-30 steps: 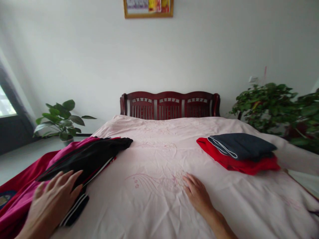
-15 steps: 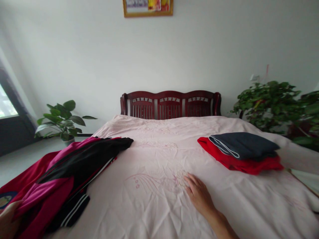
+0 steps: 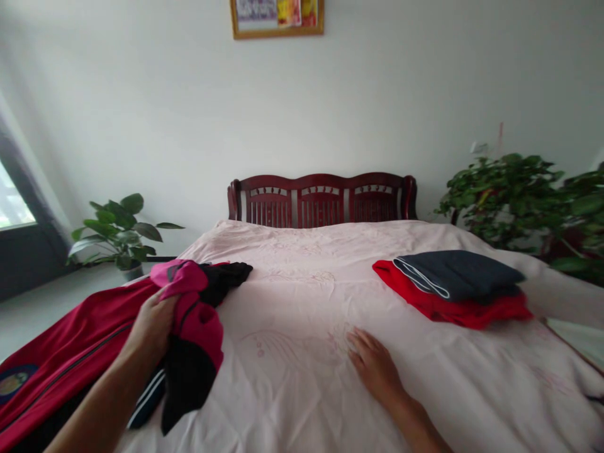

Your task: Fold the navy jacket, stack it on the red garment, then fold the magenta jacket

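Observation:
My left hand point(image 3: 153, 324) is closed on a bunched pink and black garment point(image 3: 193, 321), lifted a little off the left side of the bed. Under it lies a dark red jacket point(image 3: 75, 346) with a zip, spread toward the bed's left edge. My right hand point(image 3: 375, 365) rests flat with fingers stretched out on the pale pink bedsheet point(image 3: 302, 352), near its embroidered flower pattern. To the right lies a folded stack: a dark navy garment point(image 3: 460, 275) on top of a red one point(image 3: 453, 308).
A dark wooden headboard point(image 3: 321, 200) stands against the white wall. A potted plant point(image 3: 117, 236) sits on the floor at the left, and leafy plants point(image 3: 523, 198) stand at the right. A framed picture point(image 3: 277, 17) hangs above.
My left hand left the black garment, dropped to the lower left, then came up gripping the pink and black garment, bunching it off the red jacket. My right hand stayed put.

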A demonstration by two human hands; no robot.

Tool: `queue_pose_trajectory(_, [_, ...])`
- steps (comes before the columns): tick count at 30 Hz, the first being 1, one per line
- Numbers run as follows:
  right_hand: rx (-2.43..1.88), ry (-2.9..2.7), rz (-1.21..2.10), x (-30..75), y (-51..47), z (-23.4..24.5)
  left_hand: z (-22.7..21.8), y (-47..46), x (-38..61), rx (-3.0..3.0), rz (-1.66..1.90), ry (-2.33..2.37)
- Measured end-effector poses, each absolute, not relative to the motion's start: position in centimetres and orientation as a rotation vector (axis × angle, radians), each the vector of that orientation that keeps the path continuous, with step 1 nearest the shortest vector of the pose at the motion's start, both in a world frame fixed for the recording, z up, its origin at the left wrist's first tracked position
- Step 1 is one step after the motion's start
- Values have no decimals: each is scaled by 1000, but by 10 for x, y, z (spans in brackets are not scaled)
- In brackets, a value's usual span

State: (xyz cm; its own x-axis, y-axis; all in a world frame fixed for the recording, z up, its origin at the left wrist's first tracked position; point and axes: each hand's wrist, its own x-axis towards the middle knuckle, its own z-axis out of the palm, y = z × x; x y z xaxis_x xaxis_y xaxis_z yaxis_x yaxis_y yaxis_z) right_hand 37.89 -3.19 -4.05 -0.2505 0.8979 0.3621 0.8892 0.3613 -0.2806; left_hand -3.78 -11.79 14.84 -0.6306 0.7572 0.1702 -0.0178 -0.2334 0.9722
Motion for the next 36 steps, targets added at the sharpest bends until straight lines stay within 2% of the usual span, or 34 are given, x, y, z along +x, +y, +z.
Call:
queue_pose_trajectory(5, [-1560, -2128, 107, 385, -26, -46, 106, -105, 57, 1335, 1477, 1232])
queue_pose_trajectory(8, [-1525, -2091, 145, 387, -22, -49, 77, -117, 96, 1870, 934, 1174])
queue_pose_trajectory(10, [-1494, -2067, 191, 389, -20, -49, 62, -121, 105, 2036, 720, 1129])
queue_pose_trajectory(13, [-1465, -2047, 267, 391, -19, -48, 44, -112, 96, 2141, 885, 1322])
queue_pose_trajectory(16, [-1432, -2058, 280, 393, -20, -50, 23, -96, 70, 2303, 1064, 1756])
queue_pose_trajectory(20, [-1418, -2049, 244, 394, -19, -55, -14, -82, 39, 2321, 876, 2168])
queue_pose_trajectory(25, [-1430, -2059, 245, 393, -18, -57, -42, -79, 27, 2343, 796, 2145])
queue_pose_trajectory(36, [-1461, -2075, 272, 393, -23, -46, -47, -80, 21, 2368, 850, 2092])
